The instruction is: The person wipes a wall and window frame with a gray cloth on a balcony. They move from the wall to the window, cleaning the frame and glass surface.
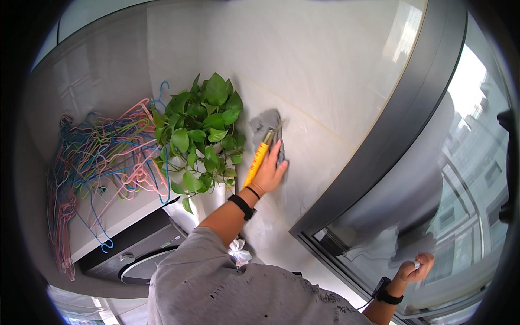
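Note:
My left hand (268, 172) reaches up to the pale tiled wall and holds a yellow-handled tool (256, 162) with printed markings and a metal shaft. The tool's upper end meets a crumpled grey cloth (266, 121) against the wall. Part of that cloth hangs down behind my thumb and index finger. Some of my other fingers are hidden, so their exact grip does not show. At lower right, my right hand (416, 268) is curled around a small white object (417, 264), mostly covered by the fingers. It hangs in front of the glass.
A leafy potted plant (203, 134) stands left of the cloth. Tangled coloured hangers (122, 158) cover the white counter (118, 221) over a front-loading washer (152, 266). A dark window or door frame (378, 134) edges the glass at right. A white plastic bag (239, 254) lies low.

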Motion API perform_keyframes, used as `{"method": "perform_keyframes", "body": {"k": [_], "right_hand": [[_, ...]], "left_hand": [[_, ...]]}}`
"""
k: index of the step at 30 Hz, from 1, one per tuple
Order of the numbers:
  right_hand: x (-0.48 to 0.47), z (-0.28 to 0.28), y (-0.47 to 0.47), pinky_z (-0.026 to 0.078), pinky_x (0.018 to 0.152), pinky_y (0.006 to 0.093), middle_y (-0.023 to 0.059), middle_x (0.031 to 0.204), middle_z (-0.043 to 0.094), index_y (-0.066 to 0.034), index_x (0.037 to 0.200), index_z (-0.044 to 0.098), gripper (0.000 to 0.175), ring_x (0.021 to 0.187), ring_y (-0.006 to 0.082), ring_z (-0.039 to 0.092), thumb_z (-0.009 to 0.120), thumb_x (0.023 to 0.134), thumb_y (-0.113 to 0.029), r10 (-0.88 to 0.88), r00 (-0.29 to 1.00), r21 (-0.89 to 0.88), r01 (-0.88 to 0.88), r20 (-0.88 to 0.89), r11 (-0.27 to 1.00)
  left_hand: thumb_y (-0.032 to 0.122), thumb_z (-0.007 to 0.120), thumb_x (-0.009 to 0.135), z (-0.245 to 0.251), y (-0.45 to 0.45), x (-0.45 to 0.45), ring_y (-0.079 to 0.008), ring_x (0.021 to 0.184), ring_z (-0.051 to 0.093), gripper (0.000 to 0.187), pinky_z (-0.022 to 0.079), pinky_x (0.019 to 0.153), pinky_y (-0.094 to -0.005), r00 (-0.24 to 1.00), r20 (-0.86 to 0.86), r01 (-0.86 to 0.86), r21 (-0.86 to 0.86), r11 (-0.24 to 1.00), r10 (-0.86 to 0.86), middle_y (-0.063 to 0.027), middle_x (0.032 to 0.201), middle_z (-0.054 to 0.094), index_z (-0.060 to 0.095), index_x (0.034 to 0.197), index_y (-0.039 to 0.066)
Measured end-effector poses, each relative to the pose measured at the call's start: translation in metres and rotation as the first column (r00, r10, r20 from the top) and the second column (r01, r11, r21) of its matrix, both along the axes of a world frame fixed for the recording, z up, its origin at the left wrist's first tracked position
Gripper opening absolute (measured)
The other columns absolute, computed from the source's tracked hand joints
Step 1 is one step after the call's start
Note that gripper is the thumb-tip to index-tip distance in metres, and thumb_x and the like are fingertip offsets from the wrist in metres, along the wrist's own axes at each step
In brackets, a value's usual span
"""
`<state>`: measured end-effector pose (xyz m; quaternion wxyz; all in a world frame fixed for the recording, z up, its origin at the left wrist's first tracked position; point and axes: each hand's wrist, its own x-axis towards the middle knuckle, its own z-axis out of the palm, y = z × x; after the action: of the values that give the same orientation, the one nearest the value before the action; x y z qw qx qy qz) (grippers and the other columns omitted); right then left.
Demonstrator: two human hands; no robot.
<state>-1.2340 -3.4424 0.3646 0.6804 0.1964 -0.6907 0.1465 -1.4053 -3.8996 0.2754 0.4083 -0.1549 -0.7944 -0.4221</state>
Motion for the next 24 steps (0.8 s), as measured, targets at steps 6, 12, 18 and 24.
{"method": "perform_keyframes", "body": {"k": [6, 12, 18, 24], "right_hand": [[0.001, -0.001, -0.001, 0.037, 0.058, 0.0338, 0.0133, 0.070, 0.048, -0.0012, 0.071, 0.046, 0.011, 0.063, 0.0266, 0.045, 0.044, 0.062, -0.007, -0.035, 0.999, -0.022, 0.036, 0.014, 0.999], [0.001, 0.001, -0.003, 0.040, 0.060, 0.0351, 0.0142, 0.071, 0.048, 0.0001, 0.073, 0.048, 0.013, 0.064, 0.0274, 0.046, 0.043, 0.063, -0.006, -0.044, 0.999, -0.015, 0.044, -0.008, 0.999], [0.001, 0.001, -0.002, 0.041, 0.061, 0.0359, 0.0150, 0.072, 0.050, 0.0021, 0.074, 0.050, 0.015, 0.065, 0.0278, 0.048, 0.042, 0.062, -0.003, -0.082, 0.996, -0.013, 0.082, -0.022, 0.997], [0.000, 0.001, -0.002, 0.041, 0.059, 0.0354, 0.0152, 0.071, 0.051, 0.0033, 0.074, 0.052, 0.017, 0.063, 0.0275, 0.049, 0.042, 0.061, -0.002, -0.079, 0.995, -0.011, 0.079, -0.059, 0.997]], "left_hand": [[0.007, 0.063, 0.077, 0.049, -0.055, -0.011, -0.0345, 0.096, 0.051, 0.029, 0.042, 0.089, -0.0392, 0.966, -0.243, -0.089, 0.006, 0.996, 0.088, -0.0187, 0.103, 0.052, 0.054, 0.104, 0.000], [-0.004, 0.054, 0.069, 0.116, -0.101, -0.035, -0.0134, 0.096, 0.051, 0.042, 0.042, 0.086, -0.0276, 0.927, -0.265, 0.361, 0.424, 0.831, -0.267, -0.0031, 0.099, 0.053, 0.048, 0.110, 0.002], [-0.003, 0.053, 0.073, 0.207, -0.116, -0.077, -0.0122, 0.093, 0.055, 0.038, 0.045, 0.083, -0.0240, 0.949, -0.246, 0.299, 0.513, 0.805, -0.196, -0.0060, 0.105, 0.058, 0.055, 0.111, -0.002], [-0.003, 0.045, 0.084, 0.258, -0.129, -0.082, -0.0164, 0.086, 0.057, 0.048, 0.048, 0.074, -0.0284, 0.841, -0.305, 0.534, 0.600, 0.596, -0.446, -0.0098, 0.102, 0.057, 0.042, 0.132, -0.001]]}}
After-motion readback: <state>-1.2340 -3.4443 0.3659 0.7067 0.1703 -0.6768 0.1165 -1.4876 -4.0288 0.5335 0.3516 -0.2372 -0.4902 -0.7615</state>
